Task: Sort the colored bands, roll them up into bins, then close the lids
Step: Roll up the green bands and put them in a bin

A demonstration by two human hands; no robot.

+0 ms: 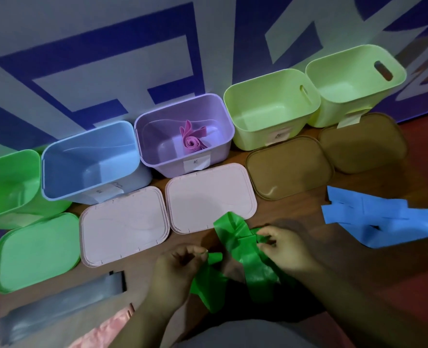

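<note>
The left hand (pixel 180 267) pinches the rolled end of the green band (pixel 233 234), and the right hand (pixel 284 244) nips a fold further along. The band hangs crumpled between them, just in front of the pink lids (pixel 125 224). A grey band (pixel 57 307) lies to the left and a blue band (pixel 383 217) to the right. Beyond the lids, the open purple bin (pixel 218 151) holds a rolled pink band (pixel 191 139).

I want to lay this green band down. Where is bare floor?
Bare floor lies between the nearer brown lid, the blue bands and the right hand. The left is crowded: green lid, pink lids and grey band lie close together.
</note>
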